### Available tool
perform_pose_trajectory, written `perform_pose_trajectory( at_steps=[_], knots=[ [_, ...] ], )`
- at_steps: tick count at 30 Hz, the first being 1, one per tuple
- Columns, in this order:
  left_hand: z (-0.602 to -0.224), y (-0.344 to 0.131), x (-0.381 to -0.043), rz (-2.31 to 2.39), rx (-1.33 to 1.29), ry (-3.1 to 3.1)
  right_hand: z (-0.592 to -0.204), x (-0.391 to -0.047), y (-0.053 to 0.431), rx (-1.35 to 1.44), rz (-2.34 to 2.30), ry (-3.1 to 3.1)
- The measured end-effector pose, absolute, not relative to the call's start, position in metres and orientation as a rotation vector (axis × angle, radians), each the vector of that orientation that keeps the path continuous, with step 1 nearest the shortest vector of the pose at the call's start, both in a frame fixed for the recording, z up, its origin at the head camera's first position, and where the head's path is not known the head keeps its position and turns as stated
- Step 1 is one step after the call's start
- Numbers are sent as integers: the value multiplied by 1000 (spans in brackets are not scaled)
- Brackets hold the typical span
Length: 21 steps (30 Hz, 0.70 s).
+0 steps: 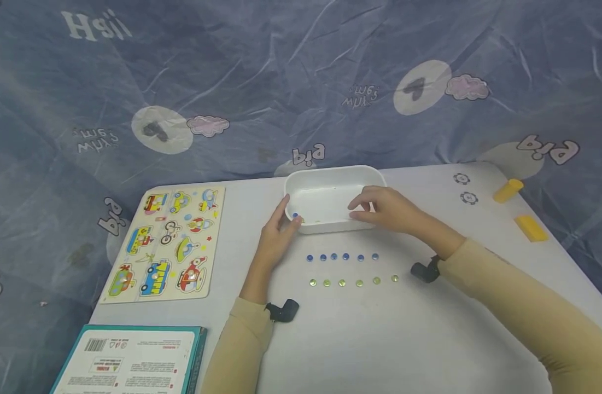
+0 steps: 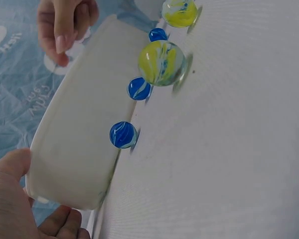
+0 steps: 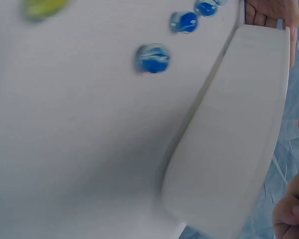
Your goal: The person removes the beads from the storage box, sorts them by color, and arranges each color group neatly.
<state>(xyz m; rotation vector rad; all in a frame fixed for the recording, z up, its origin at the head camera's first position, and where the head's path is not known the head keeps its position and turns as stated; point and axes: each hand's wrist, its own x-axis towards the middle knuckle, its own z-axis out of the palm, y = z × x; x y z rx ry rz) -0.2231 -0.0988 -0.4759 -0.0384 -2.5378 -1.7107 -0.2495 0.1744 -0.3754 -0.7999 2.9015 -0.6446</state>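
Note:
A white oblong tray point(image 1: 337, 226) stands toward the back of the table. My left hand point(image 1: 277, 234) holds its left end, thumb at the near rim and fingers along the end wall. Inside that corner, by the thumb, lies a blue marble point(image 1: 294, 215). My right hand point(image 1: 386, 208) is over the tray's right part, fingers bent and thumb apart from them, with nothing visible between. In front of the tray runs a row of several blue marbles point(image 1: 334, 256). Nearer me is a row of several yellow-green marbles point(image 1: 342, 283), shown as clear glass with yellow swirls in the left wrist view.
On the left lies a wooden picture puzzle board point(image 1: 175, 251) with vehicle pieces. A flat teal-edged box point(image 1: 128, 355) sits at the near left. At the far right are a yellow cylinder point(image 1: 507, 191) and a yellow block point(image 1: 531, 228). A printed blue cloth point(image 1: 261, 82) hangs behind the table.

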Motion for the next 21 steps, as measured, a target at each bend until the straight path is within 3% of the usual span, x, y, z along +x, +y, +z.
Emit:
perform_pose_trajectory(
  at_steps=[9,21],
  knots=[
    [-477,-99,-224,-1741,-25,-2537,-391,-285,128,-807,-573,2747],
    [-477,-101,-225,-1715,-54,-2540,-398,-302,88,-928,-489,2607]
  ],
)
